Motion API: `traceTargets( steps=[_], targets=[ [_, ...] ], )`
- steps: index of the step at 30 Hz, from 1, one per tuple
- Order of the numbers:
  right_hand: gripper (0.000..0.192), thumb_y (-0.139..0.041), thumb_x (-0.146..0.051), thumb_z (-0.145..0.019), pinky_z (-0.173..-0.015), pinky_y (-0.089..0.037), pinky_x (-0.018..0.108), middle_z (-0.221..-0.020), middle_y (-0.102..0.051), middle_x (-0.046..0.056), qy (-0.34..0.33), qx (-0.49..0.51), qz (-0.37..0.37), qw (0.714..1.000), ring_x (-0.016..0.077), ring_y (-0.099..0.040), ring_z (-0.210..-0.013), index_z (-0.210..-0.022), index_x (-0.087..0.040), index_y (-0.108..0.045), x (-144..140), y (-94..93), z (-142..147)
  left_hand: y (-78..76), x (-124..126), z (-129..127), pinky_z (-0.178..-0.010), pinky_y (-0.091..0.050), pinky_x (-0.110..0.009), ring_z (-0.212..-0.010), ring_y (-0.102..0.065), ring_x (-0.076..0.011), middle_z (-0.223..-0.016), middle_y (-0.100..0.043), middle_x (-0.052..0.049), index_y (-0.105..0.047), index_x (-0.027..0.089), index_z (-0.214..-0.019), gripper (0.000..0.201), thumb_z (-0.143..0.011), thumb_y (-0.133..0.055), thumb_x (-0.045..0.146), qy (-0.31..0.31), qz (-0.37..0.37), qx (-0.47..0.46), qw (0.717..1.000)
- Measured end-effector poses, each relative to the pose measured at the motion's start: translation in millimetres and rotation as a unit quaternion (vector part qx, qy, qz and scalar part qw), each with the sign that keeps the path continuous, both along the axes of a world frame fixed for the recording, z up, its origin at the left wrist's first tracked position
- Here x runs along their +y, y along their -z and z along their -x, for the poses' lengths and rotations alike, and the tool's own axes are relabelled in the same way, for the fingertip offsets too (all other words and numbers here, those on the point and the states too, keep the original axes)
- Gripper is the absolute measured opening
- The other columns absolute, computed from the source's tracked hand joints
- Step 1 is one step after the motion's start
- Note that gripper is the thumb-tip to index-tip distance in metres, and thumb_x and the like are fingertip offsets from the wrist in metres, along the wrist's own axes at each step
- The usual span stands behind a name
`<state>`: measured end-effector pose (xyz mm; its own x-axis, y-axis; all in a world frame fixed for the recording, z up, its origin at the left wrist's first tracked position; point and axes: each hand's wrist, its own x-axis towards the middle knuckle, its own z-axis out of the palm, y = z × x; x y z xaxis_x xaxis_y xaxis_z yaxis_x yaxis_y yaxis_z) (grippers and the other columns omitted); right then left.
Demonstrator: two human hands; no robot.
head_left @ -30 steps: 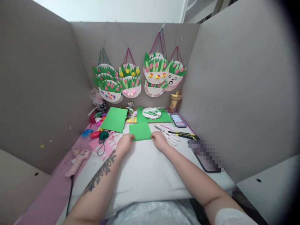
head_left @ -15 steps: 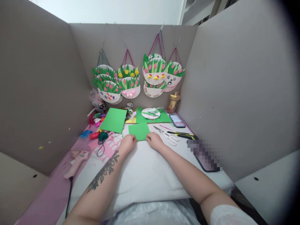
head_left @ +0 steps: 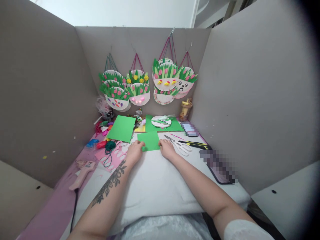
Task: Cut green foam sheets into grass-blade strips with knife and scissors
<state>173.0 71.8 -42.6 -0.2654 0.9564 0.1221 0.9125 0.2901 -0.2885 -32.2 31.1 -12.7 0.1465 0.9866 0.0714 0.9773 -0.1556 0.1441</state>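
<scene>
A small rectangular sheet of green paper lies on the white-covered table in front of me. My left hand is closed on its left edge near the lower corner, fingers curled. At the opposite side, my right hand has its fingers curled onto the right edge. White-handled scissors lie just beyond my right hand. Close to my left hand are a pink sheet with oval cut-outs and a ball of dark green yarn.
A larger green sheet and a paper plate with green scraps lie behind. Black-yellow scissors and two blurred devices are to the right; a pink glue gun is left. Decorated plate baskets hang on the grey partition.
My hands have moved slightly apart, from the sheet's near corners to its left and right sides. The paper stays almost in place.
</scene>
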Motion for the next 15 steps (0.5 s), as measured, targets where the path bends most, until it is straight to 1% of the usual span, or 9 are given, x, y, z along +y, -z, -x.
traceTargets(
  steps=[1, 3, 5, 6, 7, 9, 11, 15],
  targets=[
    [0.037, -0.042, -0.009, -0.084, -0.086, -0.035, 0.032, -0.111, -0.058, 0.007, -0.02, 0.005, -0.003, 1.0, 0.0219, -0.046, -0.105, -0.111, -0.024, -0.061, 0, 0.0, -1, -0.5, 0, 1, -0.093, -0.038, -0.033, -0.113, -0.049, -0.021, -0.125, -0.055, -0.007, -0.062, 0.026, -0.116, 0.04, -0.085, -0.041, 0.012, 0.039, 0.003, -0.004, 0.999],
    [0.041, -0.042, -0.009, -0.085, -0.091, -0.033, 0.034, -0.119, -0.056, 0.006, -0.091, 0.001, -0.017, 0.996, 0.0218, -0.044, -0.111, -0.114, -0.029, -0.063, -1, -1.0, -1, -1.6, 1, 1, -0.096, -0.036, -0.036, -0.117, -0.046, -0.0232, -0.128, -0.055, -0.005, -0.067, 0.029, -0.11, 0.037, -0.087, -0.043, 0.015, 0.098, 0.015, -0.006, 0.995],
    [0.039, -0.043, -0.016, -0.09, -0.098, -0.029, 0.038, -0.131, -0.051, 0.004, -0.181, -0.023, -0.032, 0.983, 0.0229, -0.038, -0.12, -0.118, -0.035, -0.063, -2, -3.6, 1, -3.0, 1, 0, -0.096, -0.035, -0.038, -0.117, -0.045, -0.025, -0.127, -0.057, -0.005, -0.07, 0.029, -0.105, 0.032, -0.089, -0.044, 0.021, 0.118, 0.018, -0.007, 0.993],
    [0.037, -0.042, -0.021, -0.092, -0.1, -0.027, 0.04, -0.136, -0.048, 0.003, -0.216, -0.038, -0.036, 0.975, 0.0235, -0.035, -0.125, -0.12, -0.037, -0.061, -4, -5.2, 2, -3.9, 0, 0, -0.096, -0.035, -0.038, -0.117, -0.045, -0.0253, -0.127, -0.057, -0.006, -0.071, 0.029, -0.105, 0.031, -0.089, -0.044, 0.023, 0.117, 0.017, -0.007, 0.993],
    [0.036, -0.041, -0.025, -0.094, -0.102, -0.024, 0.042, -0.139, -0.046, 0.002, -0.237, -0.053, -0.036, 0.969, 0.0239, -0.032, -0.128, -0.121, -0.039, -0.06, -5, -6.9, 2, -4.9, -2, -1, -0.095, -0.035, -0.038, -0.117, -0.045, -0.0254, -0.127, -0.057, -0.006, -0.071, 0.029, -0.105, 0.031, -0.09, -0.044, 0.024, 0.113, 0.018, -0.005, 0.993],
    [0.037, -0.04, -0.027, -0.094, -0.104, -0.021, 0.046, -0.142, -0.044, 0.002, -0.235, -0.078, -0.029, 0.968, 0.0248, -0.028, -0.132, -0.124, -0.041, -0.057, -7, -9.7, 2, -7.5, -7, 0, -0.094, -0.035, -0.038, -0.116, -0.046, -0.0257, -0.126, -0.058, -0.007, -0.07, 0.03, -0.108, 0.032, -0.091, -0.043, 0.026, 0.097, 0.024, 0.007, 0.995],
    [0.04, -0.042, -0.024, -0.092, -0.105, -0.019, 0.051, -0.143, -0.044, 0.003, -0.205, -0.099, -0.014, 0.974, 0.0267, -0.027, -0.134, -0.125, -0.04, -0.057, -10, -11.6, -1, -10.7, -13, 1, -0.091, -0.036, -0.04, -0.114, -0.047, -0.0271, -0.122, -0.06, -0.009, -0.069, 0.03, -0.107, 0.033, -0.091, -0.041, 0.026, 0.071, 0.029, 0.028, 0.997],
    [0.047, -0.047, -0.017, -0.083, -0.104, -0.019, 0.056, -0.144, -0.043, 0.004, -0.135, -0.141, 0.014, 0.981, 0.0325, -0.026, -0.135, -0.125, -0.035, -0.058, -12, -13.5, -17, -17.5, -23, 3, -0.085, -0.037, -0.043, -0.105, -0.052, -0.0305, -0.108, -0.063, -0.015, -0.072, 0.021, -0.095, 0.034, -0.09, -0.038, 0.022, 0.005, 0.031, 0.065, 0.997]
  ],
)
